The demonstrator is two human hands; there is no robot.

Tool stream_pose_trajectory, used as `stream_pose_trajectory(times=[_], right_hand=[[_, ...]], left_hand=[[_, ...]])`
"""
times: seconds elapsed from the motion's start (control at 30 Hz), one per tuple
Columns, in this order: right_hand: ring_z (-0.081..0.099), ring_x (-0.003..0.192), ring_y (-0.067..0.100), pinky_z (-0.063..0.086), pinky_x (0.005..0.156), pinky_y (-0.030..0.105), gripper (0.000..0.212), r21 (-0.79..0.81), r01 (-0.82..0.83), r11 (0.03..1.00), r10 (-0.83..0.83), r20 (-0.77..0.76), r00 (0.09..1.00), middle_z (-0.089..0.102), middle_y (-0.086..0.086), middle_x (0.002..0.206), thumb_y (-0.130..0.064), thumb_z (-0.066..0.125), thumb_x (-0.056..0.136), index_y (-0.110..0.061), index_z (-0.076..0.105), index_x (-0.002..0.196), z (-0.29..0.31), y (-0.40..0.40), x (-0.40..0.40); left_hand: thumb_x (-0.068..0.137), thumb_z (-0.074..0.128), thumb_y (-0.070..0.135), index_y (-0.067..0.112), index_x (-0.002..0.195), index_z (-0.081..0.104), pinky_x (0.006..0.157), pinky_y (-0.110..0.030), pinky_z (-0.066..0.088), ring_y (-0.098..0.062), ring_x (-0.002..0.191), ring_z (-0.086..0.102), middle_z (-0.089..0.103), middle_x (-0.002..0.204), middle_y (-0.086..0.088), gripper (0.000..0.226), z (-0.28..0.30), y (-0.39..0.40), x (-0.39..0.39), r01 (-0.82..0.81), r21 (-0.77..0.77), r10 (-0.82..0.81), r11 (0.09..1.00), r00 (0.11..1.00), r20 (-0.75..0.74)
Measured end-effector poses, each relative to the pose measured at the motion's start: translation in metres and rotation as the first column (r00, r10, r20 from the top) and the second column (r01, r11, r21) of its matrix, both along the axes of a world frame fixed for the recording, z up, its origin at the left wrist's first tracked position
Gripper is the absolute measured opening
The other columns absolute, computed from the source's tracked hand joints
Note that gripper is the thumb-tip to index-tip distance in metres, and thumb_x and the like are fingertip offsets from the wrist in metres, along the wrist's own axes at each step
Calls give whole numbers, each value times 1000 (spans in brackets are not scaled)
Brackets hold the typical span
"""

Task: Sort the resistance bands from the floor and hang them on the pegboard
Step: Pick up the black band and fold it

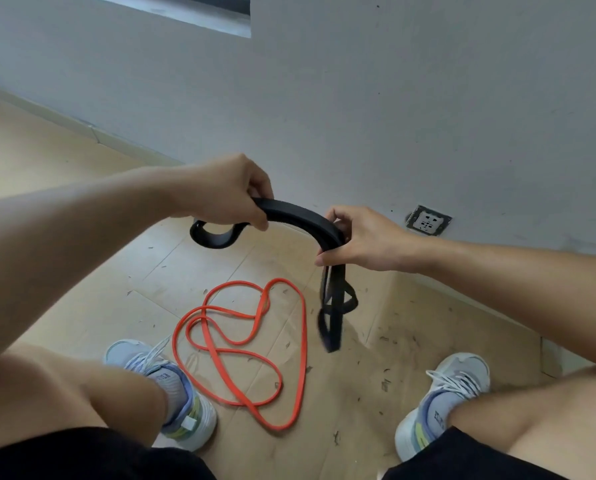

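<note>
A wide black resistance band (300, 216), folded into several layers, arches between my two hands above the floor. My left hand (230, 192) grips its left part, with a loop sticking out below the fist. My right hand (362, 240) pinches the right part, and the band's loose loops hang down under it. A thin orange resistance band (255, 341) lies in tangled loops on the floor between my feet. The pegboard is out of view.
I am crouched over a beige tiled floor (47, 161) strewn with small dark debris. My two sneakers (172, 386) flank the orange band. A grey wall (393, 98) rises just ahead, with a wall socket (428, 220) low on it.
</note>
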State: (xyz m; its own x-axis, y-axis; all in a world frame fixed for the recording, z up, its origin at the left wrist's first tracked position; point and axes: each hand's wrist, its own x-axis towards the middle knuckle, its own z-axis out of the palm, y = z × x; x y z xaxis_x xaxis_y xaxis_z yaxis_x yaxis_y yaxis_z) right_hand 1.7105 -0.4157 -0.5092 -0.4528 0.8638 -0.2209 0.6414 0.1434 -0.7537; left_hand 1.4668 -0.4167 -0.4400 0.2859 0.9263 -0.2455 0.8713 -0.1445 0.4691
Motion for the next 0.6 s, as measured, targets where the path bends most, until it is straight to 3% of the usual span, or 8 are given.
stream_pose_trajectory(times=[0.1, 0.27, 0.37, 0.5, 0.6], right_hand=[[75, 74, 16, 59, 70, 29, 31, 40, -17, 999, 17, 11, 1000, 77, 0, 83, -24, 93, 74, -23, 66, 87, 9, -2, -6], [67, 62, 3, 50, 58, 16, 30, 46, -49, 998, 47, 44, 998, 72, -7, 76, -27, 94, 71, -22, 71, 89, 15, -8, -15], [72, 74, 14, 60, 69, 32, 32, 61, -63, 996, 59, 66, 996, 75, -2, 83, -26, 94, 71, -21, 71, 93, 12, -8, -15], [73, 81, 14, 60, 76, 31, 44, 7, -39, 999, 38, 27, 999, 76, -3, 92, -24, 94, 73, -26, 62, 103, 8, -7, -11], [74, 88, 20, 60, 87, 44, 38, 0, -65, 998, 65, 21, 998, 78, 0, 92, -25, 95, 71, -23, 68, 98, 7, -7, -11]], left_hand=[[83, 80, 22, 27, 107, 60, 64, -25, 43, -12, 74, 62, 69, 86, 4, 32, -15, -5, 8, 92, -77, -97, 993, 993, -66], [76, 84, 47, 32, 83, 50, 58, -26, 37, -10, 64, 52, 57, 74, 6, 38, -30, -11, 35, 203, -65, -207, 977, 976, -64], [71, 86, 53, 27, 76, 57, 53, -23, 36, -9, 57, 51, 59, 66, 7, 39, -27, -10, 40, 199, -40, -202, 979, 976, -85], [64, 88, 59, 25, 74, 68, 51, -21, 41, -10, 55, 58, 69, 61, 7, 40, -20, -10, 39, 213, -42, -216, 976, 972, -92], [60, 87, 64, 24, 76, 75, 55, -24, 48, -7, 56, 63, 74, 62, 7, 44, -16, -10, 38, 203, -72, -210, 977, 973, -97]])
